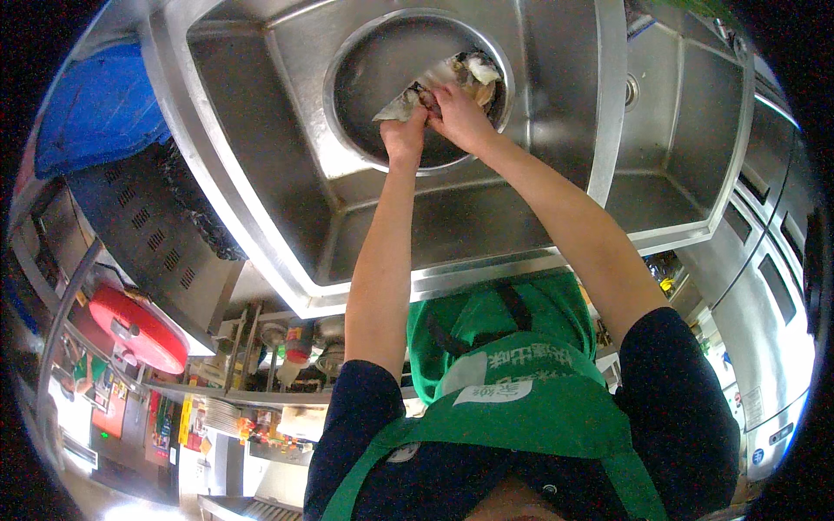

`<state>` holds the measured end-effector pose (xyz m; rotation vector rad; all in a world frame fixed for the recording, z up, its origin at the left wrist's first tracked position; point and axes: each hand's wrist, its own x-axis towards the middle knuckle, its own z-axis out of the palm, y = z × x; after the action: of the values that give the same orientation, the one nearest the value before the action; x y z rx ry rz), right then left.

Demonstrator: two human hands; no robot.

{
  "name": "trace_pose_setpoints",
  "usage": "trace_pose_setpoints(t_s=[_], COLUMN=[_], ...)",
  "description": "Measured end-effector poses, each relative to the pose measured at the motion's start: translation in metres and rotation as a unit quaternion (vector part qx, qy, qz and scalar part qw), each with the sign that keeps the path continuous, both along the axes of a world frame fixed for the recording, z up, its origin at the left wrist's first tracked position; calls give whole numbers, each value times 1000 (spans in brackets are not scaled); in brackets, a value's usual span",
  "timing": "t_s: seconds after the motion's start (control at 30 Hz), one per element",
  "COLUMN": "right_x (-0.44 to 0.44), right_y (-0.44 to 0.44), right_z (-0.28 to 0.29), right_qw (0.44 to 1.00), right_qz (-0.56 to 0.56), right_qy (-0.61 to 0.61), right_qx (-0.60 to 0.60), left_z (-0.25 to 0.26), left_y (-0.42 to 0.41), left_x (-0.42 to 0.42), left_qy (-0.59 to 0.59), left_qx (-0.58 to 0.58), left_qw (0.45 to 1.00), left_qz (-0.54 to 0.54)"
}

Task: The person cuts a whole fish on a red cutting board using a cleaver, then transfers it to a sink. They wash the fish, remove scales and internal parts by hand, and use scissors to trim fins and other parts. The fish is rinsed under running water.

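Before me, a round metal basin [365,71] sits inside a deep stainless steel sink [313,39]. My left hand [404,137] grips the lower left end of a pale, dark-edged piece of food [402,104], perhaps fish or meat, over the basin. Close beside it, my right hand [460,114] has its fingers and thumb closed on the same piece near its middle. More pale and brownish pieces [483,75] lie against the basin's right side, just past my right hand. Motion blurs part of the held piece, and its exact kind cannot be told.
A second sink compartment [651,124] with a drain adjoins on the right. Blue plastic sheeting [98,104] and a perforated metal cabinet [156,228] stand left, near a round red object [138,329]. Shelves hold a stack of plates [221,415]. Another person [85,374] is far left.
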<state>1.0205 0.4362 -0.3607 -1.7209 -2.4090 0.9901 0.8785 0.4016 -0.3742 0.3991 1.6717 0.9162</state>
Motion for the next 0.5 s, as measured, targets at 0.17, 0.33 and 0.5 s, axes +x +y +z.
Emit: trace_pose_setpoints(t_s=[0.17,0.33,0.5], right_x=[4,-2,-2], right_y=[2,6,3], right_z=[-1,15,13], right_qw=[998,996,995], right_qz=[-30,-50,-73], right_qy=[36,48,45], right_qx=[-35,-64,-45], left_z=[1,0,11], left_y=[2,0,3], left_x=[3,3,8], left_qy=[20,5,-39], left_qx=[47,78,27], left_qw=[999,996,995], left_qz=[-7,34,82])
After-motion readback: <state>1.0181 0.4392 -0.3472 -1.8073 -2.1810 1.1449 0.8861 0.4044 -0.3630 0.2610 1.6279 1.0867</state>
